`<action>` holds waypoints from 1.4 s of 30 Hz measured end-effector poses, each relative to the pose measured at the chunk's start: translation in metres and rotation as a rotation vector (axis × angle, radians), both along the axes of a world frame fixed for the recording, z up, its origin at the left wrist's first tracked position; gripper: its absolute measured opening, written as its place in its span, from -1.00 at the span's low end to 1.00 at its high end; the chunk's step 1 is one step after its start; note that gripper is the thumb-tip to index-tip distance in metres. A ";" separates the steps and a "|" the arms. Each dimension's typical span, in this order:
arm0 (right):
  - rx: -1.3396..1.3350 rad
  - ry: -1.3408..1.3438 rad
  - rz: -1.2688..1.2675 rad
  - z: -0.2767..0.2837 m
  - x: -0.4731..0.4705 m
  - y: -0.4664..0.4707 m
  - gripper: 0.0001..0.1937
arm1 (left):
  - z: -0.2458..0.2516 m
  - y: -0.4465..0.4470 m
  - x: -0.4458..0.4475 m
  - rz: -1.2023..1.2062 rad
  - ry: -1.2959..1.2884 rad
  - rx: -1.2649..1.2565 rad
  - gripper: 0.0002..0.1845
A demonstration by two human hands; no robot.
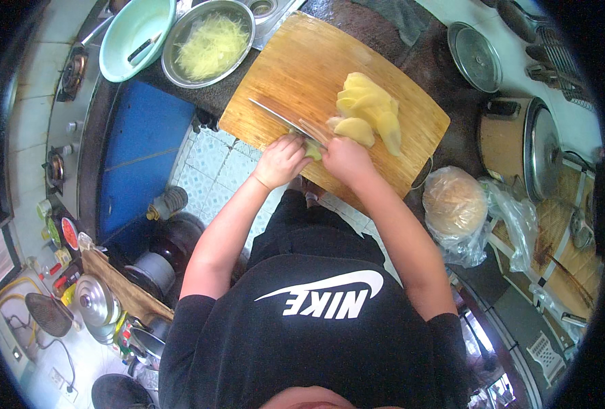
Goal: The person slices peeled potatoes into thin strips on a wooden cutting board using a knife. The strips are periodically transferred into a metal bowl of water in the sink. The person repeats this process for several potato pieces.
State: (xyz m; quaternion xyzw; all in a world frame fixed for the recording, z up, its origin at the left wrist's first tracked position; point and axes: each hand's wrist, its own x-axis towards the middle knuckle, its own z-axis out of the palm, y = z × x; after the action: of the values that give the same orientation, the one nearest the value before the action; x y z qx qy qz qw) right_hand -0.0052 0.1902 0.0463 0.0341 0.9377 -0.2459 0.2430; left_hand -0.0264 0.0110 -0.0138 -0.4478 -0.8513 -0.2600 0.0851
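My right hand grips a kitchen knife, its blade pointing to the far left over the wooden cutting board. At the board's near edge, my left hand holds down a pale yellow-green piece that looks like potato. Its fingertips are bent close to the blade, and the hand and knife hide part of the piece. Beyond my right hand lie overlapping pale yellow slices, probably potato, with one larger slice nearest the hand.
At the far left stand a metal bowl of thin pale shreds and a mint-green basin with a small knife inside. Rightward are a glass lid, a rice cooker and a plastic-wrapped round item.
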 end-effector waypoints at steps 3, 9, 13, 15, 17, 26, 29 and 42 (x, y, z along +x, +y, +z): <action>-0.033 0.048 -0.054 -0.010 0.000 0.002 -0.77 | 0.004 -0.001 0.001 0.002 -0.006 -0.040 -0.69; -0.022 0.028 0.044 -0.003 0.016 0.017 -0.78 | 0.000 0.000 0.001 0.013 0.043 -0.004 -0.70; 0.012 -0.048 0.011 0.014 0.019 0.015 -0.78 | 0.001 0.000 0.003 0.016 0.006 -0.011 -0.70; 0.001 -0.050 0.016 0.010 0.019 0.015 -0.77 | 0.000 0.000 0.003 0.011 0.013 -0.012 -0.71; 0.007 -0.069 0.015 0.006 0.016 0.015 -0.76 | 0.000 0.000 0.003 0.014 0.007 -0.006 -0.71; -0.024 -0.020 -0.055 -0.001 0.003 0.006 -0.75 | 0.003 0.001 0.003 0.016 0.012 -0.008 -0.70; -0.015 -0.001 0.009 0.002 0.011 0.012 -0.77 | 0.001 0.000 0.004 0.030 0.016 -0.016 -0.71; 0.043 0.018 0.047 -0.005 0.007 0.004 -0.77 | 0.000 0.000 0.005 0.022 -0.004 -0.024 -0.72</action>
State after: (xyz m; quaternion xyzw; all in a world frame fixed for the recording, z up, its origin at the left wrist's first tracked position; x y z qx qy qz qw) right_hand 0.0022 0.1942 0.0409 0.0150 0.9455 -0.2201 0.2394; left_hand -0.0218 0.0111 -0.0135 -0.4390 -0.8592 -0.2500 0.0808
